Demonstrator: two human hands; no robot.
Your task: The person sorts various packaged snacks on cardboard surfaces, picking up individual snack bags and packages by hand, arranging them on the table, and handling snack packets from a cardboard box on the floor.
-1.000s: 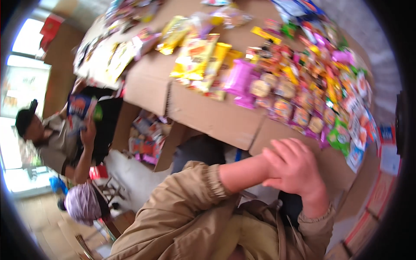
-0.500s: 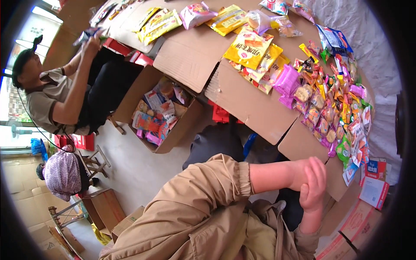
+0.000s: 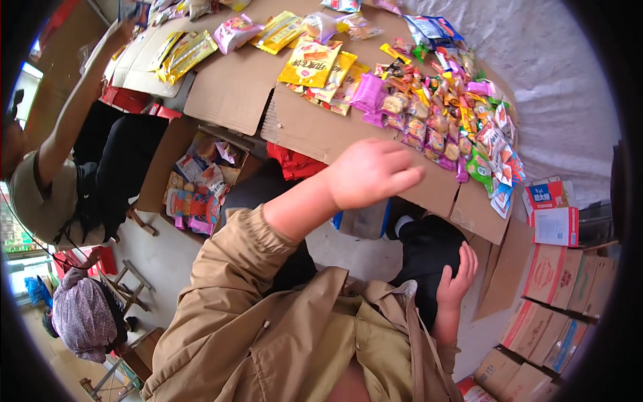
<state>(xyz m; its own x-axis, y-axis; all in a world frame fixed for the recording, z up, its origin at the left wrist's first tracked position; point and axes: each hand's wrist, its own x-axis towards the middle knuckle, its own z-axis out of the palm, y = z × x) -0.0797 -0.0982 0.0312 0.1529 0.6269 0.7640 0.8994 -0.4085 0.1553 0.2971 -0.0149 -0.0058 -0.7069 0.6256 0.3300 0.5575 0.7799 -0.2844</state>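
Observation:
My left hand (image 3: 372,175) is lifted over the near edge of the cardboard-covered table (image 3: 301,124). Its fingers are smeared by motion and partly hidden, and nothing shows in it. Nearest to it on the cardboard are pink wrapped packets (image 3: 369,92) and a spread of small wrapped snacks (image 3: 442,124). Low at the right, beside my dark trouser leg (image 3: 429,251), my right hand (image 3: 458,276) is open, fingers apart and holding nothing. Yellow snack bags (image 3: 310,63) lie farther back, to the left of the small snacks.
A person (image 3: 53,181) sits at the left with an arm stretched over the table. Between us stands an open carton (image 3: 155,161) of packaged snacks. Another person (image 3: 84,315) is bent over behind. Stacked cartons (image 3: 546,275) stand at the right, and red bags (image 3: 295,163) lie under the table.
My hands were together at the right; they have parted. The left rose leftward over the table edge, and the right dropped beside my leg. The seated person has stretched an arm farther out.

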